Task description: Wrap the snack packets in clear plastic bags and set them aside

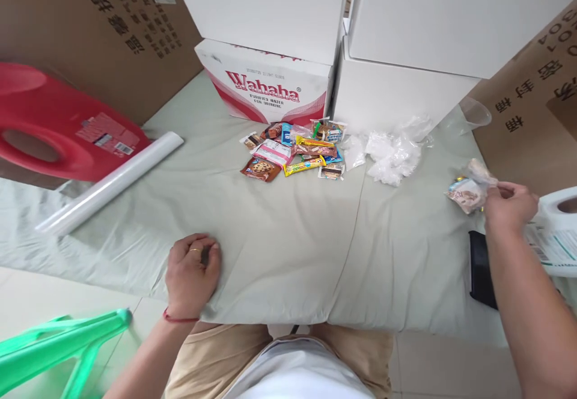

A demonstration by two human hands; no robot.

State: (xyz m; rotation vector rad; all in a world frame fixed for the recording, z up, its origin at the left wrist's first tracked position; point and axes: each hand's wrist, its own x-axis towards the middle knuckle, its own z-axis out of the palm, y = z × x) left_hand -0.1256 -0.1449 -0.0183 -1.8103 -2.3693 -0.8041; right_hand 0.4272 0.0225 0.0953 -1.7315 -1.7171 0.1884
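At the far right, my right hand (509, 207) pinches the gathered top of a clear plastic bag of snacks (466, 194), which hangs low by the cloth's right side. A pale wrapper shows through the bag. My left hand (192, 273) rests as a loose fist on the cloth near its front edge, with nothing visible in it. Beyond the hands lies a pile of wrapped snacks (295, 149), among them a cookie packet (260, 169) and a yellow bar (305, 165). To the right of the pile sits a heap of clear plastic bags (394, 149).
A white Wahaba-looking carton (270, 83) and white boxes (401, 86) stand behind. A red jug (58, 122) and a plastic film roll (112, 182) are left. A black tray-like object (480, 270), a white jug (556, 231) and a clear cup (473, 115) are right. A green stool (63, 345) stands below.
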